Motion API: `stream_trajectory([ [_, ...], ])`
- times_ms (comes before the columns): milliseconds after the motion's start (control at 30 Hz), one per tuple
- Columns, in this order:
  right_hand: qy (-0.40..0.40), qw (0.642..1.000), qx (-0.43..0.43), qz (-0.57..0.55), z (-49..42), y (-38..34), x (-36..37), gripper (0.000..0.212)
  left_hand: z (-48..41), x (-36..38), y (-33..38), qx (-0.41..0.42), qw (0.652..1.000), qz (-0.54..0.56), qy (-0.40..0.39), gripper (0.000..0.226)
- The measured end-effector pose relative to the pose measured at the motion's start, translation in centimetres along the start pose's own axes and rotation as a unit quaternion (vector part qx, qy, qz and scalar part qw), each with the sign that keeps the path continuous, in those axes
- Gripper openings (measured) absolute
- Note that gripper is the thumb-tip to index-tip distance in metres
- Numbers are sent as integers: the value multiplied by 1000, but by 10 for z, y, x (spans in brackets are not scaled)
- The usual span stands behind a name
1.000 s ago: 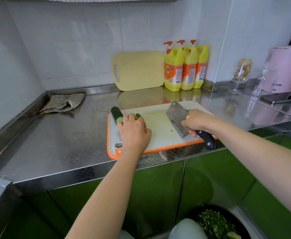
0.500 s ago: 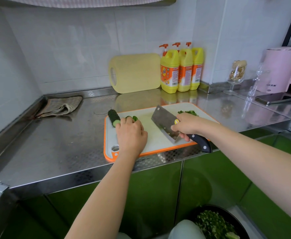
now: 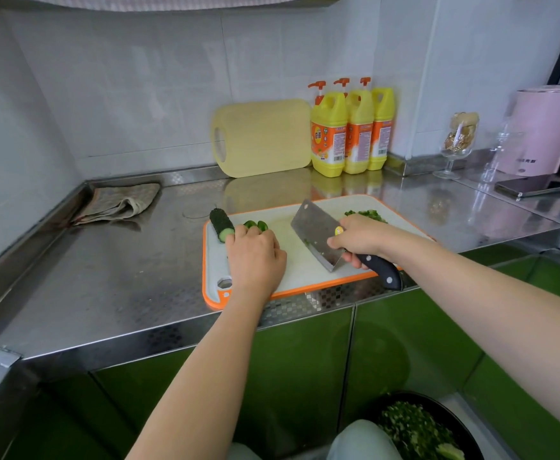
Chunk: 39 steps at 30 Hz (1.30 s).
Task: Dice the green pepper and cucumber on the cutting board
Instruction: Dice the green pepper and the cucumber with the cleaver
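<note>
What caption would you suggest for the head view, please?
Left hand holds cucumber pieces on the cutting board; right hand grips a cleaver.

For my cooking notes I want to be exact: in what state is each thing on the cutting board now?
White orange-rimmed cutting board, flat on counter.
Dark green cucumber stub, cut end showing, lying on it.
Small green cucumber pieces, held by left hand.
Steel cleaver, tilted, gripped by right hand.
Chopped green heap, piled behind right hand.

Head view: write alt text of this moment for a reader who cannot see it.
A person's left hand holds cucumber pieces on an orange-edged cutting board while the right hand grips a cleaver. Chopped greens lie at the board's far right corner.
</note>
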State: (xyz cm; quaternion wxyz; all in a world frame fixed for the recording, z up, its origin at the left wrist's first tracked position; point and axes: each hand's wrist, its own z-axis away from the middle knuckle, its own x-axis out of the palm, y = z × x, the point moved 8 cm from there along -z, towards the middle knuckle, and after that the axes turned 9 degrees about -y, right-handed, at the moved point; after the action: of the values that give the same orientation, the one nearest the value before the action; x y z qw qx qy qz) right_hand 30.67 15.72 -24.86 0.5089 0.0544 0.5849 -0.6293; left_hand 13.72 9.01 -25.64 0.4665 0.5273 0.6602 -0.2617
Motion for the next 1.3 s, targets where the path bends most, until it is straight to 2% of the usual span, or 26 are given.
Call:
stream_trajectory([
  [200,63,997,29,-17,-3,21,-18,21,0,-2,1,18,999,-7,26,17],
  [367,104,969,7,-224,3,31,-28,21,2,-21,30,91,989,1,116,33],
  [433,119,950,19,-288,5,37,-31,26,3,-23,59,142,985,57,81,45],
  [500,123,935,30,-332,6,41,-32,28,8,-10,93,191,975,114,-25,57],
  [567,124,929,39,-346,10,43,-33,27,12,6,112,200,961,163,-98,67],
  [633,126,927,38,-352,15,47,-35,25,8,15,115,180,958,186,-122,74],
  [867,100,936,36,-336,24,55,-43,15,-19,34,106,95,975,121,-164,62],
  [933,102,943,35,-316,23,55,-48,16,-22,29,115,111,974,141,-137,69],
  [1033,102,946,34,-307,23,56,-51,17,-24,31,135,157,962,160,-155,69],
  [1200,102,945,32,-308,28,63,-56,13,-36,48,112,65,970,143,-184,59],
  [1300,102,946,31,-307,26,65,-59,10,-33,39,118,106,966,187,-145,57],
])
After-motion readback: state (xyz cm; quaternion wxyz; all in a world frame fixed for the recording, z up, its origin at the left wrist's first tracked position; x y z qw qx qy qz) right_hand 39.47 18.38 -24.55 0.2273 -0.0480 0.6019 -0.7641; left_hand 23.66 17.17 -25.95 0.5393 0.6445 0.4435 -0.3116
